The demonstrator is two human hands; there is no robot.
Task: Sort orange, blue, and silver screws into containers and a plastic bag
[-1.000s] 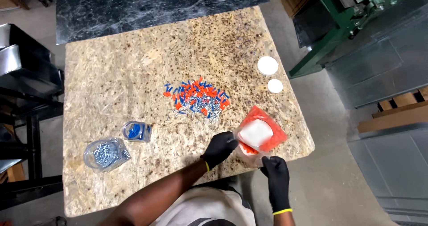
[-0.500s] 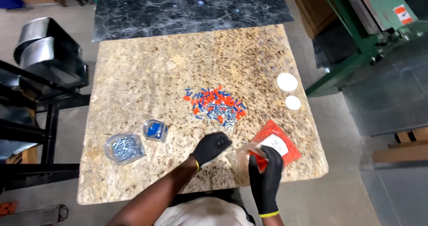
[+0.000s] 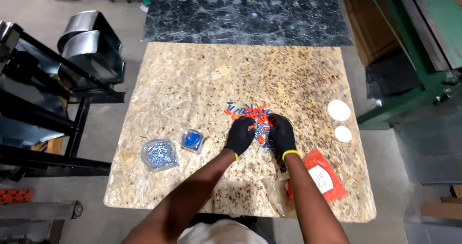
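Both gloved hands were down in the pile of little orange and blue plastic pieces [image 3: 251, 115] sitting mid-bench on the speckled stone bench [image 3: 192, 80]. Left hand [image 3: 239, 135] had its grip pinching one orange piece; right hand [image 3: 282, 135] was curled over the pile's edge, honestly couldn't tell if it was holding anything. Those bits looked light, hard and slick, the kind that skate off on polished stone, so I'd guess fingertip pinches or scooping works best. Around it: two clear tubs [image 3: 159, 154] of blue stuff to the left, two white lids [image 3: 339, 110] on the right, an orange packet [image 3: 321, 175] near the front edge
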